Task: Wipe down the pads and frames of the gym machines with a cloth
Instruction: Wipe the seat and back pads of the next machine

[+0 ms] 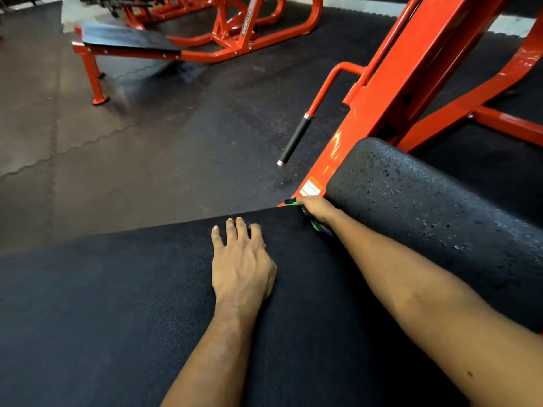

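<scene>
Right fingers [302, 201] curled down tight around a green-and-black cloth [316, 226]; most of it is hidden under my right hand [316, 208]. The hand is wedged into the seam at the bench's far right corner, where the bench [117, 304] meets the roller pad [426, 207] and the orange frame [411, 69]. A white-and-orange label [311, 188] sits on the frame just past my knuckles.

Left fingers [232, 230] straight, close together, holding nothing. Left hand [241, 259] lies palm down on the bench near its far edge, near the right.

Roller pad pitted and speckled. A black-gripped handle [293, 139] hangs off the frame over the rubber floor [117, 142]. A second orange machine [235, 30] stands well apart.
</scene>
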The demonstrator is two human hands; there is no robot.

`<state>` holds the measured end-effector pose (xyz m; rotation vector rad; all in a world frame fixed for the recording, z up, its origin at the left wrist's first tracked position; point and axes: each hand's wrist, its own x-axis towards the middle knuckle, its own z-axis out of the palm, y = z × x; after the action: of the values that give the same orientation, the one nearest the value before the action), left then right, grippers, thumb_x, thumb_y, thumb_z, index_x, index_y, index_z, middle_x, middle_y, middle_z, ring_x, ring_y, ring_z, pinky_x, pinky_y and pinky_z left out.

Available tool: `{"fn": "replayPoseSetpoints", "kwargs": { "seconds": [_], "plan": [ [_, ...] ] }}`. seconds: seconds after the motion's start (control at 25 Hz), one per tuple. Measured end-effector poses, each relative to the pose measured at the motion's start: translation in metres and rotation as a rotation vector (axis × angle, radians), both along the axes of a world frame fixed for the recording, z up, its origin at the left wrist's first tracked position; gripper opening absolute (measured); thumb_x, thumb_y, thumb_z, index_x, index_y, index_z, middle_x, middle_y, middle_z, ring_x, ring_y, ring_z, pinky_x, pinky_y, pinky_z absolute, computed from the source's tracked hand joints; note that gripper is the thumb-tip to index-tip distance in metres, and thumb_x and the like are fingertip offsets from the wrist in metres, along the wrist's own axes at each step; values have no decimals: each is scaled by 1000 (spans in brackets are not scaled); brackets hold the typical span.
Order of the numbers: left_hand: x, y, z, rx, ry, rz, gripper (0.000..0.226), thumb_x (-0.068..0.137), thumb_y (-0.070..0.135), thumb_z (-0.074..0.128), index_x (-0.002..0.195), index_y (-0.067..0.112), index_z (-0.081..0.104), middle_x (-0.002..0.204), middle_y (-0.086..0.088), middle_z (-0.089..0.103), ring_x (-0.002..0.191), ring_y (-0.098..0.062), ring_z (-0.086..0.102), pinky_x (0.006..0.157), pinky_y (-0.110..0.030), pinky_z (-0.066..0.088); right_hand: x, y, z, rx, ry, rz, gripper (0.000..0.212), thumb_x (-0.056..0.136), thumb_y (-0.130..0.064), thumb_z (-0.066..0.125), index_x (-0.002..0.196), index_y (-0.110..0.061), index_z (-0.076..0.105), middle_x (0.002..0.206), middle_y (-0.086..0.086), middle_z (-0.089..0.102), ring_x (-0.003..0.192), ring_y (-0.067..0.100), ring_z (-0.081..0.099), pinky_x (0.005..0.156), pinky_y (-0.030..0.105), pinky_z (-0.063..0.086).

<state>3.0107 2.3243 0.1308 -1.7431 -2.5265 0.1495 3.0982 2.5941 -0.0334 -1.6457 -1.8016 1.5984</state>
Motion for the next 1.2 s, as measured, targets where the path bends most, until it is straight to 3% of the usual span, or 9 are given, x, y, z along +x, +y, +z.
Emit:
{"fn": "replayPoseSetpoints", "kwargs": {
  "seconds": [0.08,0.12,0.28,0.48,0.6,0.8,0.96,1.2],
  "plan": [
    [1,0,0,-2,7,2,50,101,26,26,147,9,33,161,-19,26,152,-33,17,122,-55,11,19,0,-24,-14,-8,-54,69,59,-68,66,111,-22,75,111,-2,75,101,20,70,94,43,57],
    [2,0,1,-7,10,5,50,100,27,26,146,9,34,160,-19,27,151,-34,18,122,-55,11,32,-17,-11,-8,-44,-65,72,64,-72,64,116,-24,73,115,-4,73,105,20,69,96,41,55],
    [4,-1,3,-20,4,15,48,100,26,28,144,8,37,158,-19,32,150,-34,21,122,-56,12,93,-88,37,77,-196,-20,49,95,-58,50,117,-21,74,122,5,69,118,27,62,98,35,46],
    [5,0,3,-20,3,16,46,101,25,27,142,8,38,157,-19,33,150,-34,21,122,-56,11,157,-131,26,71,-232,-53,52,87,-64,48,108,-26,76,113,2,74,112,25,65,101,42,49],
    [4,1,0,-9,13,13,47,101,24,26,144,8,37,158,-20,31,150,-35,21,122,-56,11,135,-120,37,132,-328,-22,51,91,-62,42,114,-26,70,126,9,68,117,32,61,101,43,47],
    [3,2,-3,3,27,3,50,100,23,25,146,7,35,158,-21,29,151,-36,18,122,-57,10,31,-64,61,248,-306,62,43,99,-52,38,135,-39,58,146,10,55,132,35,51,109,42,42],
    [2,3,-6,-2,31,1,49,100,23,27,145,7,36,158,-21,30,150,-36,19,122,-57,10,12,-44,53,206,-258,85,47,98,-54,43,135,-32,61,144,8,58,130,31,54,108,38,43],
    [6,0,0,-43,28,10,47,99,23,28,143,8,37,157,-21,32,150,-37,20,122,-57,11,104,-105,44,205,-273,29,45,97,-57,48,118,-25,71,122,6,71,117,30,63,94,35,48]
  ]
}}
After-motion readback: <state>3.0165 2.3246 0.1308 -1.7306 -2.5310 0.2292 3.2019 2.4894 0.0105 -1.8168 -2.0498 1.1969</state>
